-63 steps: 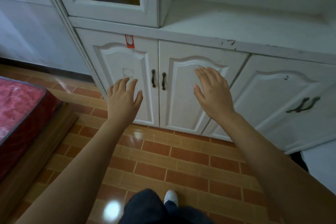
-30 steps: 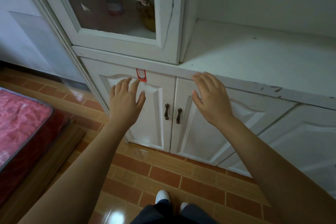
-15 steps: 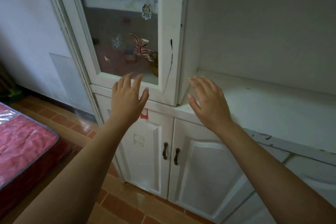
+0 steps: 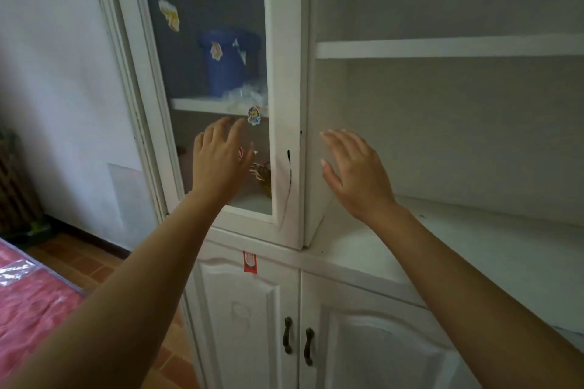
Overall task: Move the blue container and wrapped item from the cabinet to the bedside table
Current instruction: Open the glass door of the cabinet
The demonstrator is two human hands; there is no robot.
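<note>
Behind the shut glass door [image 4: 284,88] of the white cabinet, a blue container [image 4: 226,68] stands on an inner shelf. Beside its base on the right lies a clear plastic wrapped item [image 4: 246,94]. My left hand [image 4: 218,161] is raised in front of the glass, below that shelf, fingers spread and holding nothing. My right hand [image 4: 354,174] hovers open to the right of the door frame, over the white countertop [image 4: 442,249]. Neither hand touches the door that I can tell.
Stickers dot the glass. A small basket with striped items [image 4: 264,177] sits on the lower inner shelf. Open white shelves [image 4: 442,46] fill the right. Below are shut cabinet doors with dark handles [image 4: 297,341]. A red mattress [image 4: 28,297] lies at the lower left on the tiled floor.
The view has tilted up from the lower doors to the glass door, bringing the blue container into sight. Both open hands have risen with it.
</note>
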